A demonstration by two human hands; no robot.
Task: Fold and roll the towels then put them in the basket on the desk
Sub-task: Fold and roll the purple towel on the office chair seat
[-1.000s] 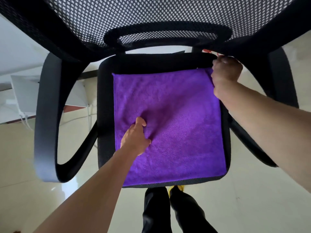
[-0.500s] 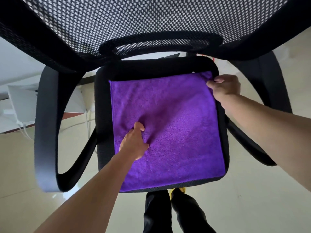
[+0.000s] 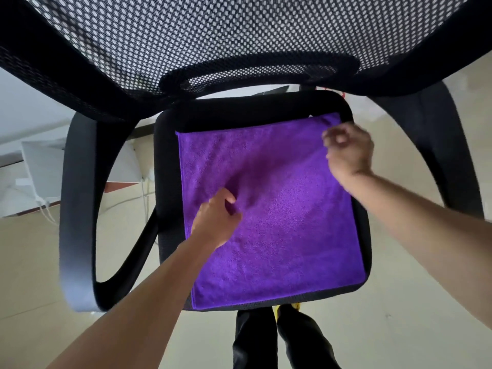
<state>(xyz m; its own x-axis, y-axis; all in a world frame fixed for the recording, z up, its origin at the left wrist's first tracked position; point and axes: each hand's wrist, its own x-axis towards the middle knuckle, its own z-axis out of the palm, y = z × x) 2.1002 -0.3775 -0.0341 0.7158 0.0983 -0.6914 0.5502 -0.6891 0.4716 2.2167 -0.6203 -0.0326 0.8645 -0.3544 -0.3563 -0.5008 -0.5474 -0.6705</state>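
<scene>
1. The purple towel (image 3: 279,222) lies flat on the chair seat (image 3: 239,113), at frame centre.
2. The left hand (image 3: 215,219) pinches the cloth mid-left, fingers curled.
3. The right hand (image 3: 348,150), blurred, has slid off the upper-right corner, and I cannot tell its grip. Spreading looks finished, so folding comes next.

Both forearms (image 3: 149,288) bare; legs in black trousers (image 3: 253,339).

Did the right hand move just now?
Yes. The right hand drew back from the chair seat's far right corner toward the person, over the purple towel.
</scene>
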